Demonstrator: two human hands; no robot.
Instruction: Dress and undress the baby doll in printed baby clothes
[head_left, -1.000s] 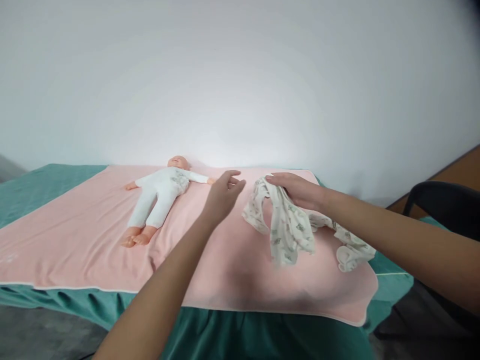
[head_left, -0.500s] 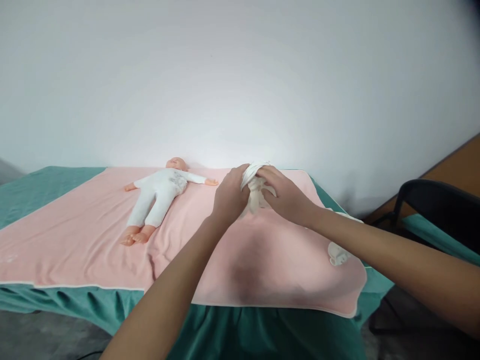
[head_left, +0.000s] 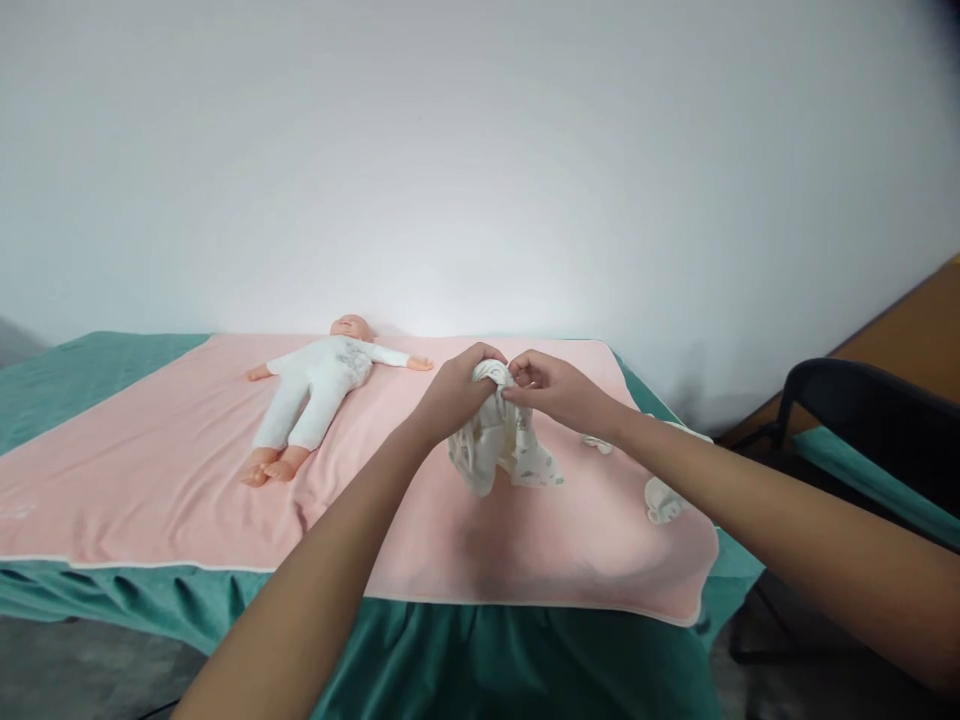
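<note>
A white baby garment (head_left: pixel 486 440) with a small print hangs bunched between my two hands, above a pink blanket (head_left: pixel 420 540). My left hand (head_left: pixel 461 390) is closed around its gathered upper edge, thumb pressed into the folds. On the other side of the same edge, my right hand (head_left: pixel 544 385) pinches the cloth between thumb and fingers. The garment's exact kind is hidden by the bunching. To the left, a baby doll (head_left: pixel 319 375) in a white suit lies on its back on the blanket, arms spread, apart from both hands.
A green cloth (head_left: pixel 517 660) covers the table under the blanket. Small white cloth items (head_left: pixel 661 500) lie near the blanket's right side, partly behind my right forearm. A black chair (head_left: pixel 870 420) stands at the right. A pale wall (head_left: pixel 480 170) rises behind the table.
The garment has dropped open, with printed fabric now hanging below my hands. My right hand has shifted from cupping the bundle to pinching its edge.
</note>
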